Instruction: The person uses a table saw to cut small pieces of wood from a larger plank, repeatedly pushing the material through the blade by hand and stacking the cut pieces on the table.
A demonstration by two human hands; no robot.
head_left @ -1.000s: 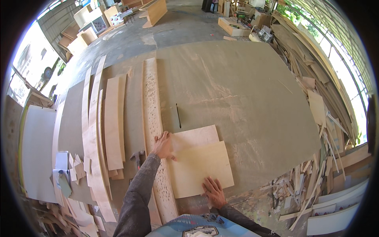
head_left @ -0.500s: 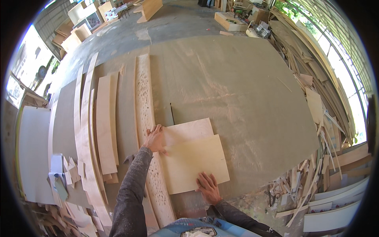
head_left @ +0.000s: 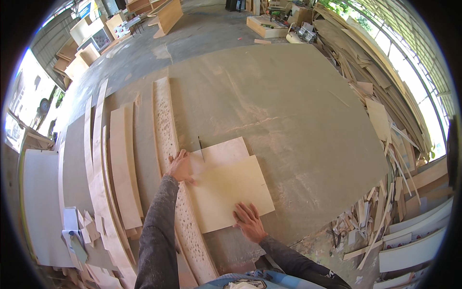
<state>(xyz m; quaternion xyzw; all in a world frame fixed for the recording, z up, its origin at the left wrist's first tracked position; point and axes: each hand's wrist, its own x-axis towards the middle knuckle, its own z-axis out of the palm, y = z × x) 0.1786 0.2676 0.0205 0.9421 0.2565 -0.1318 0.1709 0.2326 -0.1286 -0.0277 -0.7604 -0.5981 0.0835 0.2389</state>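
Note:
Two pale plywood panels lie stacked on a large board, the upper panel [head_left: 224,183] set nearer me so a strip of the lower panel [head_left: 225,150] shows beyond it. Their left side runs along a long, pitted wooden strip [head_left: 167,120]. At the far left corner, my left hand [head_left: 179,166] spans the panel edge and strip, fingers apart and thumb on the upper panel. Flat on that panel's near part rests my right hand [head_left: 249,221], fingers spread. A thin dark pencil-like stick [head_left: 200,147] overlaps the lower panel's far edge.
Long plywood strips [head_left: 122,164] lie left of the pitted strip, with small offcuts [head_left: 86,229] nearby. Boards are piled along the right side [head_left: 375,72], above a heap of scraps [head_left: 358,216]. A wooden shelf unit [head_left: 166,18] and a low box [head_left: 264,28] stand farther off.
Both panels have slid slightly away from me along the pitted strip, my hands moving with them. The dark stick now overlaps the lower panel's edge. The whole view has shifted a little.

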